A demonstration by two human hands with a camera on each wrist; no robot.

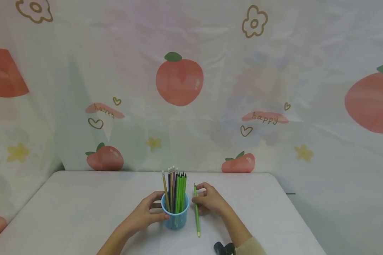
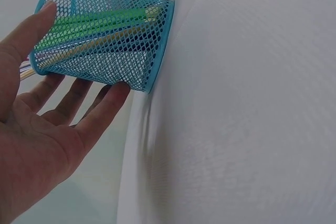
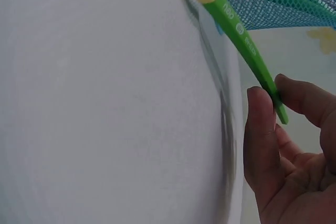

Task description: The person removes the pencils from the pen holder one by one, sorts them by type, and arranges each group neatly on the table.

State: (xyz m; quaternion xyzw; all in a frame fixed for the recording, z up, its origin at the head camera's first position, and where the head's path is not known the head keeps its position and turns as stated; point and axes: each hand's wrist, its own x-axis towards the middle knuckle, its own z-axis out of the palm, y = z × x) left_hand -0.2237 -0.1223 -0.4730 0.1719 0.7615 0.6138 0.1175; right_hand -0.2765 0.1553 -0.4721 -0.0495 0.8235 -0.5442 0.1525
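A blue mesh cup [image 1: 176,222] [image 2: 105,35] stands upright on the table, holding several pencils, some green with dark tips up [image 1: 181,193], others with white erasers up. My left hand [image 1: 145,212] [image 2: 47,129] curls round the cup's left side, thumb at the front near the rim and fingers behind. Just right of the cup, my right hand [image 1: 212,200] [image 3: 299,166] pinches a green pencil [image 1: 196,219] [image 3: 244,43] between thumb and fingers near its upper part. That pencil is nearly upright, dark tip up and pale yellow end down by the table.
A small black object [image 1: 224,248] lies near the right forearm at the table's front. The white-covered table [image 1: 92,198] reaches back to a hanging cloth [image 1: 207,141] printed with fruit and flowers.
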